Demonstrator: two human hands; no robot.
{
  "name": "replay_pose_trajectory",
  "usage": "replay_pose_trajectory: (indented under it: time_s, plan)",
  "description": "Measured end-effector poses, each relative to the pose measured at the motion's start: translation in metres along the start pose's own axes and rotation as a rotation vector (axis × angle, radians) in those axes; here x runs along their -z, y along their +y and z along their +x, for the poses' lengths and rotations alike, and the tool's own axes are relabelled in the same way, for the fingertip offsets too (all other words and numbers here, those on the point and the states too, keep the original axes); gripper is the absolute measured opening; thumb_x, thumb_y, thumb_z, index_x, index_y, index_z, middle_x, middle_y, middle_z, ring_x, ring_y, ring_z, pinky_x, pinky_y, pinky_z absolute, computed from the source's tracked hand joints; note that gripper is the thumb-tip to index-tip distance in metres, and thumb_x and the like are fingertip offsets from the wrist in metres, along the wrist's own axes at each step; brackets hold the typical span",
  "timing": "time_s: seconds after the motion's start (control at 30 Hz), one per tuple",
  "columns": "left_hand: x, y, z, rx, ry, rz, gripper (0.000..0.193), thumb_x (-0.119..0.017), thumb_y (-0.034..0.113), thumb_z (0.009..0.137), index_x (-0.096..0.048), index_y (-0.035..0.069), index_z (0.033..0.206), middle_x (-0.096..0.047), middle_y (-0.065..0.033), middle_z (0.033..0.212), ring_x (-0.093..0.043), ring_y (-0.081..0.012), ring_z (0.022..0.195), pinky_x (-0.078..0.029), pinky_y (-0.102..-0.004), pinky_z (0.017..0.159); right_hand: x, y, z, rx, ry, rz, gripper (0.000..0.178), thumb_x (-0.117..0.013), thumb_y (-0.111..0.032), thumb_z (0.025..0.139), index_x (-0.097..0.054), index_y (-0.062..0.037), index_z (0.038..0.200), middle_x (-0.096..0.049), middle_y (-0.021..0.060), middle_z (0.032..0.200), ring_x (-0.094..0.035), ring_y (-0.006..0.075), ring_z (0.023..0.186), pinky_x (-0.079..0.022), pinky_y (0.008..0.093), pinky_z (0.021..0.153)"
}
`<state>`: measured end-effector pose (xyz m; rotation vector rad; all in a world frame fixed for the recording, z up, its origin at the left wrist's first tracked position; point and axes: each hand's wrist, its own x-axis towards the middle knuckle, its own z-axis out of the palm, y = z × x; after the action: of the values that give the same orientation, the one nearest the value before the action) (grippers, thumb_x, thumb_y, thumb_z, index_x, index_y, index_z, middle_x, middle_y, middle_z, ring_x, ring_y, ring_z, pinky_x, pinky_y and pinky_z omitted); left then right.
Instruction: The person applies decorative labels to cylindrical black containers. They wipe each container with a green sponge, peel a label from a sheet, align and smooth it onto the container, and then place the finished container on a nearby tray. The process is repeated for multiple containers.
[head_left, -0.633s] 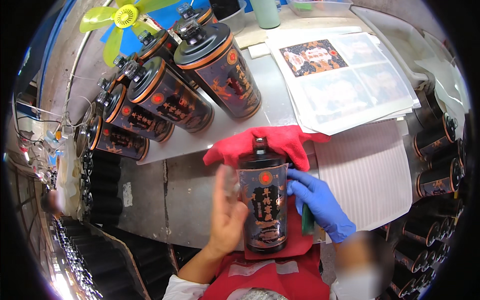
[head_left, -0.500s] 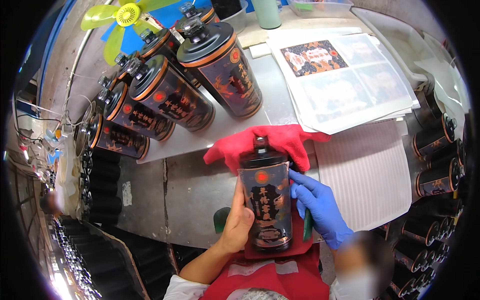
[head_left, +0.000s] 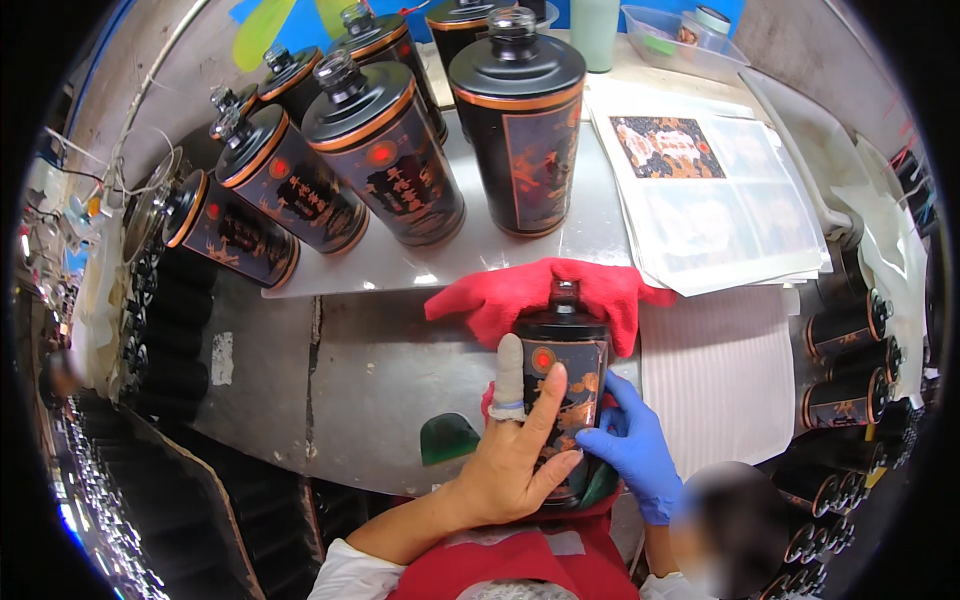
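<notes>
A black bottle (head_left: 578, 385) with a dark label in orange and copper tones leans on a folded red cloth (head_left: 480, 297) in front of me. My left hand (head_left: 505, 465) lies over the label with its fingers spread; one finger wears a pale cloth cover. My right hand (head_left: 635, 445), in a blue glove, grips the bottle's right side, thumb toward the front. By the bottle's base, below the glove, a dark green flat piece (head_left: 600, 484) shows in part. Another green flat piece (head_left: 447, 440) rests on the metal table, left of the bottle.
Several labelled black bottles (head_left: 390, 160) stand at the back left on a grey board (head_left: 480, 250). Label sheets (head_left: 720, 235) are stacked at the right, above a striped white cloth (head_left: 715, 380). Racked bottles (head_left: 845, 400) line the right side; a clear plastic tub (head_left: 670, 45) sits behind.
My left hand has gone from holding the bottle's left side to lying spread over its label. The bottle has turned a little, and the green piece by my right hand has shifted behind its base.
</notes>
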<state>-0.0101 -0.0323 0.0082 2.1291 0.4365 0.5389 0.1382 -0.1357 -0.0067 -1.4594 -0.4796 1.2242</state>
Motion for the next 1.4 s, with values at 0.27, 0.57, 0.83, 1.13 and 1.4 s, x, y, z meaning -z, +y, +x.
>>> replay_pose_trajectory:
  time_s: [0.27, 0.57, 0.83, 1.13, 1.4]
  plan:
    - [0.002, -0.003, -0.003, 0.012, -0.133, -0.125, 0.067, -0.063, 0.019, 0.08, -0.036, 0.006, 0.139, -0.03, -0.0237, 0.143, -0.005, -0.0513, 0.134, -0.005, -0.0592, 0.108, 0.005, 0.006, -0.006, 0.002, -0.022, -0.038, 0.083, -0.077, -0.015, 0.071, -0.034, -0.0037, 0.14, -0.051, -0.0029, 0.09, -0.042, 0.0032, 0.064, -0.036, 0.0179, 0.057]
    - [0.013, 0.003, -0.001, -0.024, 0.11, -0.257, 0.062, -0.063, 0.013, 0.08, -0.039, 0.003, 0.135, -0.028, -0.0264, 0.141, -0.015, -0.0422, 0.136, -0.012, -0.0509, 0.11, 0.014, -0.032, 0.001, 0.103, 0.06, -0.164, 0.066, -0.07, -0.002, 0.072, -0.045, -0.0036, 0.133, -0.059, 0.0011, 0.096, -0.045, 0.0011, 0.061, -0.039, 0.0165, 0.057]
    - [-0.015, -0.032, 0.019, 0.309, 0.432, -0.694, 0.068, -0.062, 0.014, 0.085, -0.022, -0.002, 0.138, -0.036, -0.0192, 0.126, -0.044, -0.0246, 0.107, -0.035, -0.0377, 0.096, -0.015, -0.063, 0.027, 0.118, 0.301, -0.29, 0.013, -0.07, -0.007, 0.079, -0.06, -0.0042, 0.087, -0.058, -0.0029, 0.071, -0.042, -0.0008, 0.053, -0.034, 0.0148, 0.049]
    - [0.002, -0.019, 0.023, 0.047, 0.222, -0.171, 0.101, -0.069, 0.029, 0.077, 0.0, -0.008, 0.142, 0.009, -0.0406, 0.142, 0.004, -0.0536, 0.134, -0.003, -0.0508, 0.108, -0.02, -0.074, 0.015, 0.109, 0.242, -0.007, 0.014, -0.067, -0.004, 0.08, -0.057, 0.0006, 0.089, -0.06, 0.0041, 0.078, -0.053, 0.0045, 0.057, -0.041, 0.0181, 0.048]
    - [-0.001, -0.02, 0.023, 0.03, 0.167, -0.171, 0.104, -0.069, 0.03, 0.075, 0.0, -0.005, 0.143, 0.008, -0.0365, 0.144, 0.004, -0.0513, 0.135, -0.004, -0.056, 0.107, -0.015, -0.063, 0.015, -0.039, 0.282, -0.142, 0.011, -0.07, -0.007, 0.079, -0.063, -0.0007, 0.083, -0.062, 0.0021, 0.07, -0.051, 0.003, 0.057, -0.038, 0.0161, 0.048]
